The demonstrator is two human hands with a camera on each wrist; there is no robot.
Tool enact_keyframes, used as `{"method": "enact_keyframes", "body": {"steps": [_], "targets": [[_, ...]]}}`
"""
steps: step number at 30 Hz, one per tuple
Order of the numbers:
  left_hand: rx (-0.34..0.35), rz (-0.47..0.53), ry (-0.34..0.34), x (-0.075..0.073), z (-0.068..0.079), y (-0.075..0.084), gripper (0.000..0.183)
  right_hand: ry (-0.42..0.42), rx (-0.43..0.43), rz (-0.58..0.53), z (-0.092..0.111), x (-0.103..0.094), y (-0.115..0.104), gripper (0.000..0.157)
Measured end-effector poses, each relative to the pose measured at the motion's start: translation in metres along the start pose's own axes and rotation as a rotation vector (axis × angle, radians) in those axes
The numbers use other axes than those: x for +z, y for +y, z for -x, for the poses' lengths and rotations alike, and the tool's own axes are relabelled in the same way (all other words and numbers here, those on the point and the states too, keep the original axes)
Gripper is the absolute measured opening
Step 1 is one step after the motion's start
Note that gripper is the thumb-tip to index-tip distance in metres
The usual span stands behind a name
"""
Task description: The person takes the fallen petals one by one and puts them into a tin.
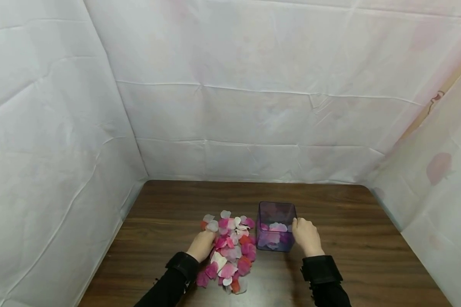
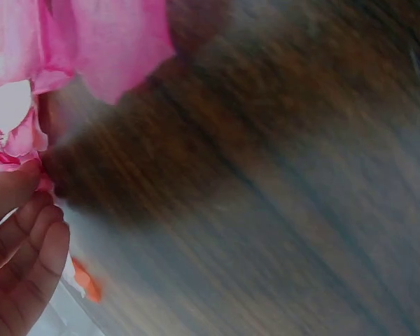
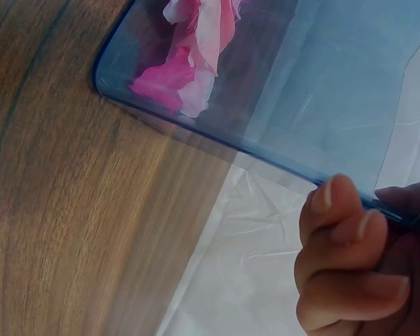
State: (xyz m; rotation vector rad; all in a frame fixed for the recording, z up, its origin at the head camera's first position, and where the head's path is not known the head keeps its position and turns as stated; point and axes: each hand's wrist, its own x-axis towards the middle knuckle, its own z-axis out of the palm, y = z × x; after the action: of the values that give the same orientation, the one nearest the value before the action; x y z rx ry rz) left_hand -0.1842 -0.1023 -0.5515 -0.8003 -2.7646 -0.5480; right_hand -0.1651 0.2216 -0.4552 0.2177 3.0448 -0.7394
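Note:
A loose heap of fabric flower petals (image 1: pixel 230 251) in pink, white, magenta and orange-red lies on the table. My left hand (image 1: pixel 201 246) is at the heap's left side. In the left wrist view its thumb and bent fingers (image 2: pixel 42 241) come together at the edge of a pink petal (image 2: pixel 24 143). To the right of the heap stands a see-through purple box (image 1: pixel 277 241), open at the top, with petals (image 3: pixel 196 63) inside. My right hand (image 1: pixel 307 235) pinches the rim of its right wall, thumb on one side and curled fingers on the other.
The brown wooden table (image 1: pixel 176 200) reaches back to a white cloth wall (image 1: pixel 253 115). More cloth hangs on the left and right. An orange petal (image 2: pixel 86 280) shows beside the left hand in the left wrist view.

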Motion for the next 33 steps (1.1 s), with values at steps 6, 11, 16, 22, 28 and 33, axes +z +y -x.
{"method": "enact_keyframes", "body": {"steps": [6, 11, 16, 22, 28, 33], "targets": [[-0.028, 0.027, 0.042, -0.002, -0.004, -0.006, 0.02, 0.002, -0.002, 0.0, 0.002, 0.0, 0.0, 0.039], [-0.059, 0.083, 0.054, -0.018, -0.014, -0.006, 0.019, 0.011, 0.0, 0.009, 0.003, 0.002, 0.001, 0.041], [-0.096, 0.151, 0.023, -0.045, -0.036, 0.004, 0.012, 0.011, -0.004, 0.006, 0.001, 0.003, 0.001, 0.039], [-0.065, 0.128, -0.008, -0.073, -0.063, 0.023, 0.004, 0.003, 0.0, -0.001, 0.0, 0.003, 0.0, 0.037], [0.005, 0.143, 0.009, -0.085, -0.086, 0.051, 0.005, 0.016, -0.002, 0.007, 0.001, 0.002, 0.0, 0.036], [0.08, 0.18, 0.002, -0.086, -0.111, 0.081, 0.009, 0.009, 0.004, 0.006, 0.0, 0.001, -0.001, 0.038]]}}
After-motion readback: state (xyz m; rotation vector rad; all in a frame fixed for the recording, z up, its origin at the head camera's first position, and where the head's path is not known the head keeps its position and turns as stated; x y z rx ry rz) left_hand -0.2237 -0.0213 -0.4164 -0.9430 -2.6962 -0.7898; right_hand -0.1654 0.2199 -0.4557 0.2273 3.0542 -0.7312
